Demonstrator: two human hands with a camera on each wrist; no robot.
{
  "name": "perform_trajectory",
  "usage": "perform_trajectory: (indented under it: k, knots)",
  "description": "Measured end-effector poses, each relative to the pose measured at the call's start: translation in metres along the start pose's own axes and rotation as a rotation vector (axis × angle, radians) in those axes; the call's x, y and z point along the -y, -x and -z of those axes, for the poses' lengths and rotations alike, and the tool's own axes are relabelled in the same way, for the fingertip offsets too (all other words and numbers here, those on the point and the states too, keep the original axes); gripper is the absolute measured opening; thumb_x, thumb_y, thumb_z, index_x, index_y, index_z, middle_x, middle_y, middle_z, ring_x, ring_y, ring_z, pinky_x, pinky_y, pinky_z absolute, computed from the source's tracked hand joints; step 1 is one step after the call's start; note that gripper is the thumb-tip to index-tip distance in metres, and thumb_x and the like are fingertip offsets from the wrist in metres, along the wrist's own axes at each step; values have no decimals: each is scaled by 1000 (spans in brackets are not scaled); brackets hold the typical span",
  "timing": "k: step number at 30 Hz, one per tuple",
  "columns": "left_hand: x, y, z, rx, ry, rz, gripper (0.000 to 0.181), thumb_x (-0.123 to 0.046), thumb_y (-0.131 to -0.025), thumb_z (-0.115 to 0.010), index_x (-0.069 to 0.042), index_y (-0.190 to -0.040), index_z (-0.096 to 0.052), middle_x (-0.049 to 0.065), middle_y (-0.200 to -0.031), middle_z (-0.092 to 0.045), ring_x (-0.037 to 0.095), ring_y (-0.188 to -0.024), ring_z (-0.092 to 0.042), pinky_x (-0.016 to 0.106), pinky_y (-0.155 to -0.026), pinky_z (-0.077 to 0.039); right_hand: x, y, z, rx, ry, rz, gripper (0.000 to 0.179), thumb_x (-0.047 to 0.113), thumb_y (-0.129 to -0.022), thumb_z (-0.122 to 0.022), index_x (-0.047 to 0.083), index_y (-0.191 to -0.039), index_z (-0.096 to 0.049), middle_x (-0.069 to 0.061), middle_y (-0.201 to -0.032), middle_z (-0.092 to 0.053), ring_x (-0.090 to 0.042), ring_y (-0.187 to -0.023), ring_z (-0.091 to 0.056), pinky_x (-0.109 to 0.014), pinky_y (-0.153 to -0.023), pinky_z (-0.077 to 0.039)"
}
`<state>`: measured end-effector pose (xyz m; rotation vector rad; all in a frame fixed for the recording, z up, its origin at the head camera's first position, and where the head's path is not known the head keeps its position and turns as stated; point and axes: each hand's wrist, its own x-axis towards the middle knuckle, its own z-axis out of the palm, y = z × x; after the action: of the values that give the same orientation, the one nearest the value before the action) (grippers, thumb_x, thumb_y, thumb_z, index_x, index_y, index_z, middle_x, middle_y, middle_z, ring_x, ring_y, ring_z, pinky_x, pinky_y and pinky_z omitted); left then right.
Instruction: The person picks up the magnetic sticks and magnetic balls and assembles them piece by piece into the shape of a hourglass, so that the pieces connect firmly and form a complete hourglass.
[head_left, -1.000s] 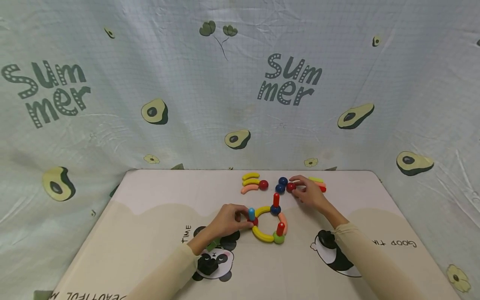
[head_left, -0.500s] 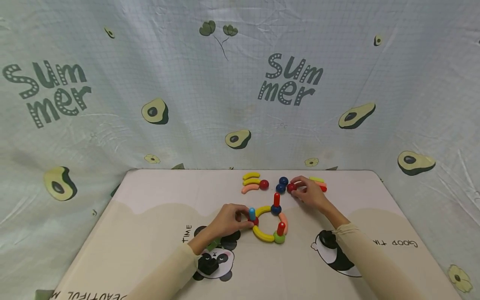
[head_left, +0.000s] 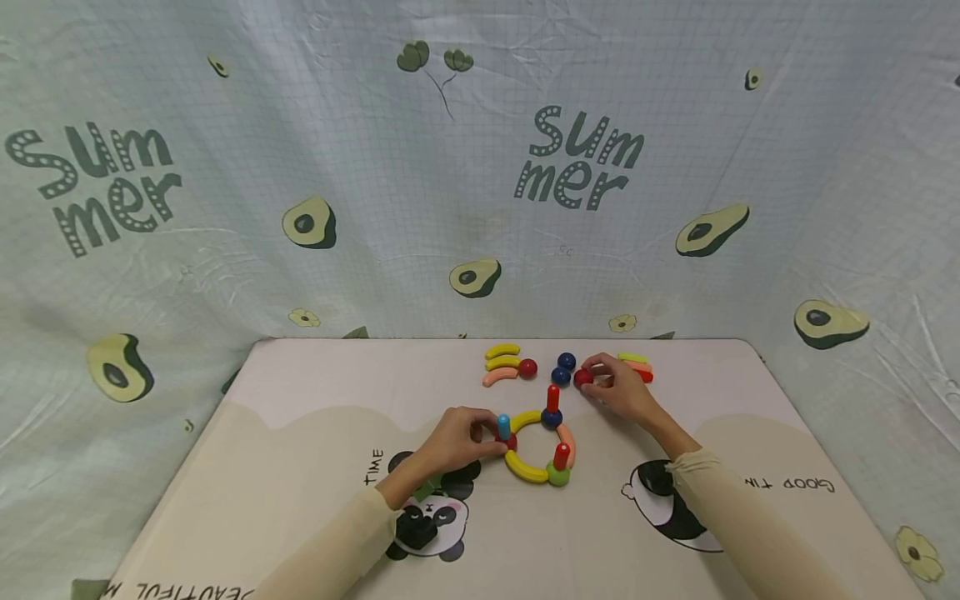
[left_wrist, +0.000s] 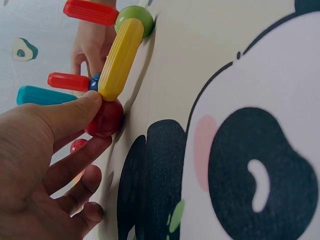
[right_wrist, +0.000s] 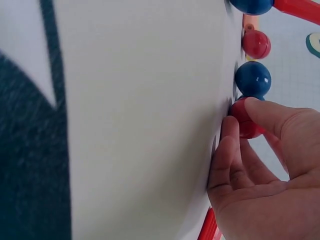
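Note:
A ring of curved yellow and orange rods joined by balls lies mid-table. My left hand (head_left: 459, 440) pinches its dark red ball (left_wrist: 106, 119) between thumb and fingers. A blue rod (head_left: 503, 427) stands up from that ball. Red rods stand on the ring's blue ball (head_left: 552, 417) and green ball (head_left: 558, 473). Farther back, my right hand (head_left: 618, 387) holds a loose red ball (right_wrist: 245, 119) between thumb and fingertips, low at the tabletop. Two loose blue balls (head_left: 561, 377) sit just left of it.
At the back left lie yellow curved rods (head_left: 502, 363), an orange one (head_left: 500, 377) and another red ball (head_left: 528, 368). Red, orange and lime rods (head_left: 634, 358) lie beyond my right hand. A printed curtain (head_left: 480, 167) hangs behind the table (head_left: 300, 483).
The red ball at my right hand has shifted very slightly toward me, away from the blue balls. My left hand and the ring stay in place.

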<state>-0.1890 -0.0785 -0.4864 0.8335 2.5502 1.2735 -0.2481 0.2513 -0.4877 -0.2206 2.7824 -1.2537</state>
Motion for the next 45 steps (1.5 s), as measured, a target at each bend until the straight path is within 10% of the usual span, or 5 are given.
perform_trajectory:
  k: [13,45]
  knots:
    - [1,2,-3,-27,-3,-2,22,-20,-90,-81,-9,-108,-76,-4,-87,-67,21,-75,-56,20,-64,-42,0,13,5,38,-76,90,31,7,-91,-78,8,-119,-65,-18,-116,-68,-28,-92,-68,-31,-71,-59]
    - [2,1,-3,-20,-13,1,20,-19,-90,-81,-9,-107,-76,-1,-90,-68,17,-75,-54,21,-63,-43,54,79,13,114,-380,228,37,13,-91,-79,6,-126,-66,-12,-121,-67,-26,-106,-67,-27,-87,-57]
